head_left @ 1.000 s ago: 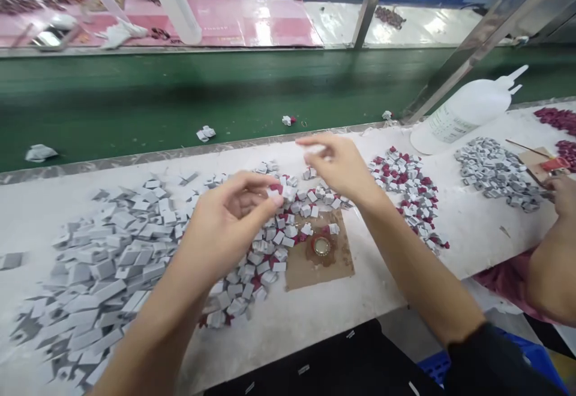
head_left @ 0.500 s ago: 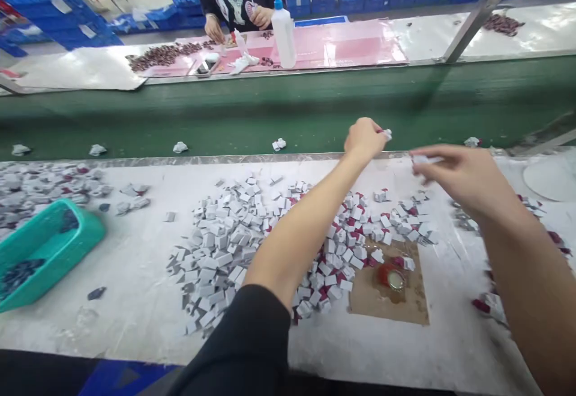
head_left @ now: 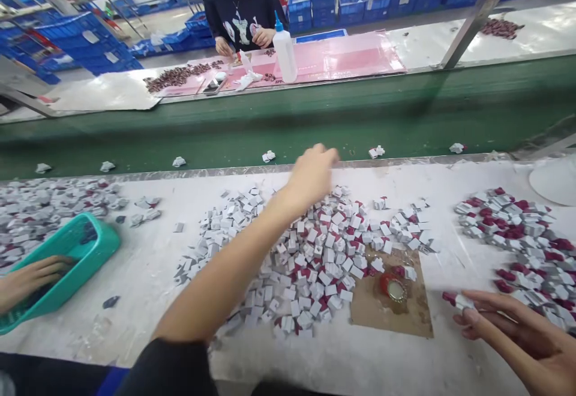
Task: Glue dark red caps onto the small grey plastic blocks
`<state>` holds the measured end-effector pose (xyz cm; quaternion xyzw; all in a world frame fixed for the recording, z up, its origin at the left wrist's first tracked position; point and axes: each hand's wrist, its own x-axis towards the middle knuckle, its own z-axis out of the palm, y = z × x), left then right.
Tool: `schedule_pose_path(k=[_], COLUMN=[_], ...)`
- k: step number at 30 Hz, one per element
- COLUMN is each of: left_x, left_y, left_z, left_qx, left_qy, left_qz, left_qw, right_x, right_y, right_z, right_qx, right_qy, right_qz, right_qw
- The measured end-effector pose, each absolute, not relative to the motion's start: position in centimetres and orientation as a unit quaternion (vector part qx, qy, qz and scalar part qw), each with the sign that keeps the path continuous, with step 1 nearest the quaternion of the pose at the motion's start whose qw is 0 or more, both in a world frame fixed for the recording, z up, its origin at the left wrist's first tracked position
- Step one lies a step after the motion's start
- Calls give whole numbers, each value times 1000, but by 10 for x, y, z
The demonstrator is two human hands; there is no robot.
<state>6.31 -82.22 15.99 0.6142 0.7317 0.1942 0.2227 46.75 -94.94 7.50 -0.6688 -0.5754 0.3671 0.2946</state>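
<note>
Reaching mid-frame, the left hand (head_left: 312, 174) is hovering loosely curled and empty over the grey-and-maroon pile (head_left: 315, 252), while the right hand (head_left: 508, 330), lower right, is pinching one small piece (head_left: 459, 301). Glue cap (head_left: 393, 288) probably comes next.

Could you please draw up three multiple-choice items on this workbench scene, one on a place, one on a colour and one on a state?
1. Where is the small round glass dish?
A. on the brown cardboard square
B. in the tray
C. on the belt

2. What colour is the plastic tray at the left?
A. pink
B. teal
C. white

3. What is the right hand doing?
A. resting flat and empty
B. gripping a bottle
C. pinching a small white and maroon piece

Answers: 1 A, the dish sits on the cardboard. 2 B, its wall is teal. 3 C, the piece lies at the fingertips.
</note>
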Motion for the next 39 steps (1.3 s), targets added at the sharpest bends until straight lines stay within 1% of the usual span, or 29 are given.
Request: schedule_pose_path(k=[3, 7, 11, 16, 19, 23, 26, 29, 33, 35, 39], left_x=[10, -35, -40, -25, -11, 25, 57, 86, 116, 132, 163], left_y=[-875, -897, -892, -912, -934, -956, -964, -970, -980, -982, -977], left_z=[163, 144, 129, 135, 135, 132, 135, 138, 136, 133, 129], left_qx=[593, 563, 538, 516, 486, 407, 353, 348, 371, 385, 394], left_qy=[757, 779, 791, 790, 778, 738, 720, 681, 634, 612, 540], left_qz=[207, 213, 224, 267, 313, 416, 434, 445, 466, 469, 474], left_qw=[182, 178, 184, 195, 247, 342, 410, 467, 493, 507, 573], right_x=[466, 445, 419, 402, 396, 391, 388, 387, 387, 389, 391], right_y=[-955, -952, -953, -963, -971, -976, -976, -975, -975, -975, -968], right_z=[74, 87, 102, 107, 104, 103, 101, 99, 100, 102, 105], right_qx=[-664, -645, -602, -551, -543, -535, -524, -516, -515, -516, -490], right_qy=[-546, -516, -514, -538, -555, -570, -581, -588, -584, -555, -444], right_qz=[431, 457, 483, 497, 482, 475, 473, 476, 476, 502, 606], right_qw=[275, 331, 373, 401, 406, 405, 405, 402, 409, 416, 443])
